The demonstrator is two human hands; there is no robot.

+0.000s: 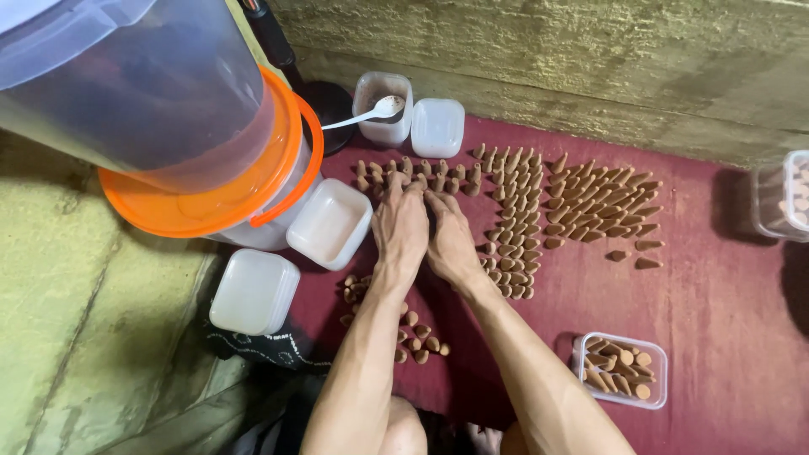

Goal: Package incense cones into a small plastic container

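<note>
My left hand [400,227] and my right hand [451,240] lie side by side, palms down, on a maroon mat [716,303]. Their fingertips press together over small brown cones [413,173] standing in a row at the mat's far side. What sits under the fingers is hidden. More cones [590,206] lie in tidy rows to the right of my hands, and a loose cluster of cones [417,337] sits beneath my left forearm.
A clear box [621,369] with cones stands at the near right. An orange-lidded bucket [211,168] looms at left, with square white tubs [330,222] beside it. A jar with a spoon [383,108] stands at the back wall. Another container [784,195] sits at the right edge.
</note>
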